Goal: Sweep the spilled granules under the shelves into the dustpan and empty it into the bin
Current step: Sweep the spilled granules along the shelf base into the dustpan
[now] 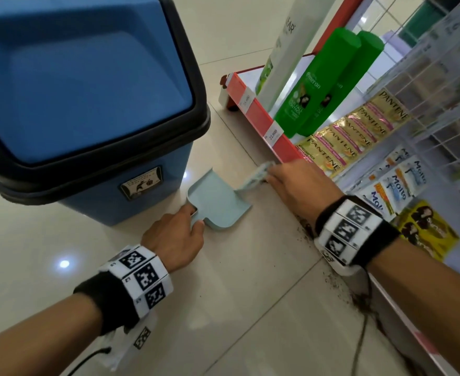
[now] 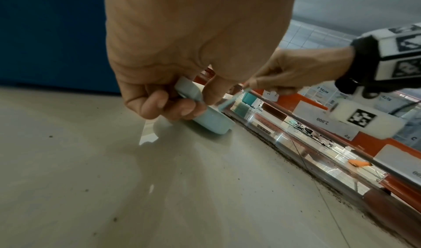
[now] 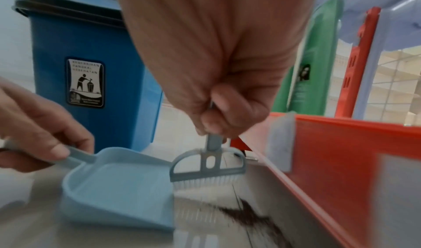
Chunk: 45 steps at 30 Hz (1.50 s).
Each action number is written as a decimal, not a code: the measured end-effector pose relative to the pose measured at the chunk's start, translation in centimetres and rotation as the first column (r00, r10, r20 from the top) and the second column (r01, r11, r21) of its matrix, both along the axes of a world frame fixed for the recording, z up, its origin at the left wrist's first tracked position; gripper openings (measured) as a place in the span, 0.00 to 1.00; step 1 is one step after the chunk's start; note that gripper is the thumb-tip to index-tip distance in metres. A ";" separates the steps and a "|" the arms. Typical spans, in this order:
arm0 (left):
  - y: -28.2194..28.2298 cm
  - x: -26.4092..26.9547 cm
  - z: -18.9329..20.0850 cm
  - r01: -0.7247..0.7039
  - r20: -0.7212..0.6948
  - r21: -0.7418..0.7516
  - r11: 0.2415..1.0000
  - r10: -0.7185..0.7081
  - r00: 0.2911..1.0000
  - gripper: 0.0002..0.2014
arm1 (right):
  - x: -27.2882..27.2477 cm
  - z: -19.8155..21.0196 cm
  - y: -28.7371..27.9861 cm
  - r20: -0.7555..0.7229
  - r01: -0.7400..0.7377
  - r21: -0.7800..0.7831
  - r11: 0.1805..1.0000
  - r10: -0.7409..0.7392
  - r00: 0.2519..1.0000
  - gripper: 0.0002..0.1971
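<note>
Dustpan and brush at the shelf edge
Left hand [image 1: 173,240] grips the dustpan [image 1: 218,203] handle; right hand [image 1: 302,185] grips the brush [image 3: 208,165], bristles beside the pan's mouth, granules [image 3: 252,217] along the shelf [image 1: 261,120].

The bin [image 1: 93,85] is blue with a black rim and a white-and-black label. The dustpan [image 1: 218,204] is pale blue; the brush [image 3: 208,165] is grey-blue with white bristles. The granules [image 3: 252,217] are dark brown on the cream floor [image 1: 237,308]. The shelf edge [image 1: 264,118] is red with white price tags. 2 bottles [image 1: 313,85] are green. Wristbands [image 1: 139,283] are black with black-and-white square markers.
</note>
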State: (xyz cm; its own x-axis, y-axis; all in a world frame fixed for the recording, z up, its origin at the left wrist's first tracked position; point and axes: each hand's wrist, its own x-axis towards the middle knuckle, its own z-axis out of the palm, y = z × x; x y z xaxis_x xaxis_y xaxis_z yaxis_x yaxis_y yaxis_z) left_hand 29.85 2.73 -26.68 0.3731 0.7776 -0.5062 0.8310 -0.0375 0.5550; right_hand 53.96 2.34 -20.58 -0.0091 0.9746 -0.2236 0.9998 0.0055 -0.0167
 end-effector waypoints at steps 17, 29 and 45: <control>-0.4 -1.1 0.0 -0.003 -0.006 0.021 1.000 0.003 1.000 0.22 | 0.1 -1.5 -1.1 0.173 0.066 -0.153 0.986 -0.039 0.984 0.09; 0.0 -0.8 -0.4 -0.015 0.027 0.017 1.000 0.015 1.000 0.23 | -4.7 -2.2 9.6 -0.459 0.263 0.215 0.940 -0.140 0.877 0.19; 1.1 -0.7 -2.4 -0.038 0.152 0.020 0.999 0.034 0.988 0.12 | -3.1 -8.0 11.6 0.122 0.180 0.235 0.955 -0.212 0.970 0.14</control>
